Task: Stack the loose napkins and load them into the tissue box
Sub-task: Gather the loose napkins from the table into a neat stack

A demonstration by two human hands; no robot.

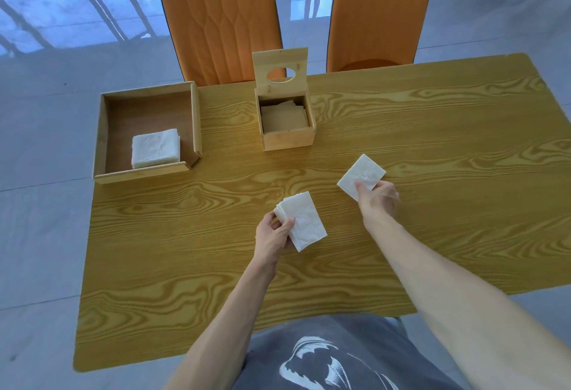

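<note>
Left hand point(275, 236) grip pinches fanned white napkin stack point(304, 224); right hand point(377, 196) grip pinches single white napkin point(361, 175). Lay single squarely on stack, align edges before open wooden tissue box point(287, 136).

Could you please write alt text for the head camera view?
A person at a wooden table holds a napkin stack in the left hand and one napkin in the right hand, near an open tissue box.

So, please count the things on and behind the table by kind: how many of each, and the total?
Napkin stacks: 3
Wooden tray: 1
Tissue box: 1
Orange chairs: 2
Total: 7
</note>
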